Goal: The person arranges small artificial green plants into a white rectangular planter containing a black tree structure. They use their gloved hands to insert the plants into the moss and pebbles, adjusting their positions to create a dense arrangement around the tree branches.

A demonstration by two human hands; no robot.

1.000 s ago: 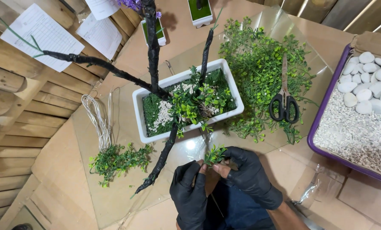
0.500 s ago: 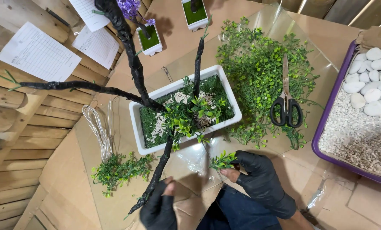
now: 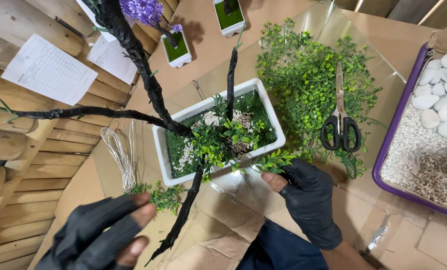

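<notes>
A person in black fingerless gloves works over a white rectangular planter [image 3: 271,117] holding a black artificial tree [image 3: 148,85] set in green turf and white gravel. The right hand [image 3: 308,200], at five o'clock from the planter, pinches a small leafy green sprig [image 3: 273,161] between fingertips at the planter's near rim. The left hand [image 3: 101,237], at seven o'clock, hangs open with fingers spread, holding nothing, beside a black branch tip. A bundle of pale wire [image 3: 121,157] lies at nine o'clock. Black-handled scissors [image 3: 340,127] rest on a pile of green foliage [image 3: 303,75] at three o'clock; beyond it, a purple tray [image 3: 391,150] holds white pebbles.
</notes>
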